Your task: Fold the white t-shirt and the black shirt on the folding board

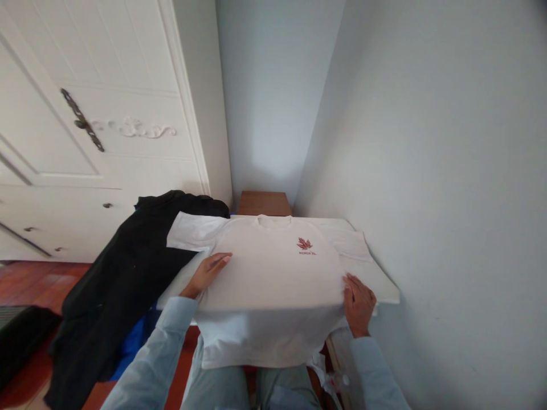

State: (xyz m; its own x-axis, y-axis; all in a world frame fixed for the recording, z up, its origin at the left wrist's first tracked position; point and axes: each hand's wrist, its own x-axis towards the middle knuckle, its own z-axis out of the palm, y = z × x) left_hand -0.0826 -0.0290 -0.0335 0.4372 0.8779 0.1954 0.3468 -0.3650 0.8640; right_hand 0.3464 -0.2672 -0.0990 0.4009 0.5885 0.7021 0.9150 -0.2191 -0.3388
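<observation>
A white T-shirt [273, 273] lies front up and spread across a white board-like surface [380, 285], its collar at the far side. A dark red leaf print with small lettering shows on its chest. The lower part hangs over the near edge toward my legs. My left hand [208, 273] rests on the left side of the shirt, fingers stretched out toward the middle. At the right side edge, my right hand [358, 299] has its fingers bent and the thumb close to them, closed on the shirt's fabric.
A black garment [123, 285] drapes over the left end, partly under the shirt's sleeve. Beyond stands a white wardrobe [137, 91]. A brown wooden box-like piece [265, 203] sits in the corner. A grey wall [444, 171] borders the right side closely.
</observation>
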